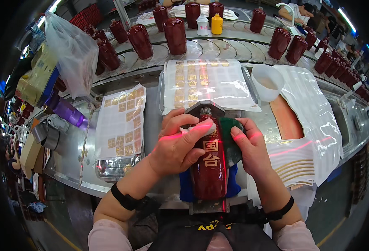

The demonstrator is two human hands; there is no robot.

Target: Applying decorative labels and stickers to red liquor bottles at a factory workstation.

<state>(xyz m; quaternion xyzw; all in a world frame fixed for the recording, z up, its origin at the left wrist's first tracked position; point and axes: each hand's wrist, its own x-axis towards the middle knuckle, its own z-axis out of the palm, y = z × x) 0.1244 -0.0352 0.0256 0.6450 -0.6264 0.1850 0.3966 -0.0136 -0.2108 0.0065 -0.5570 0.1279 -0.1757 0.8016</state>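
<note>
A dark red bottle [208, 175] with gold characters down its front lies neck away from me in a metal holder [205, 104], a blue cloth [188, 186] beneath it. My left hand [178, 140] is closed on a small white cloth [210, 129], its fingers at the bottle's upper front. At the bottle's right side, my right hand [251, 146] pinches a dark green, slightly see-through sheet [230, 140] between thumb and fingers. Red laser lines cross both hands and the bottle.
Sheets of gold stickers lie ahead [228, 90] and to the left [121, 121]. A white plastic bowl [267, 82] stands right of them, beside a large white sheet [314, 104]. Beyond, a curved conveyor [222, 49] carries several red bottles. A plastic bag [71, 54] hangs at left.
</note>
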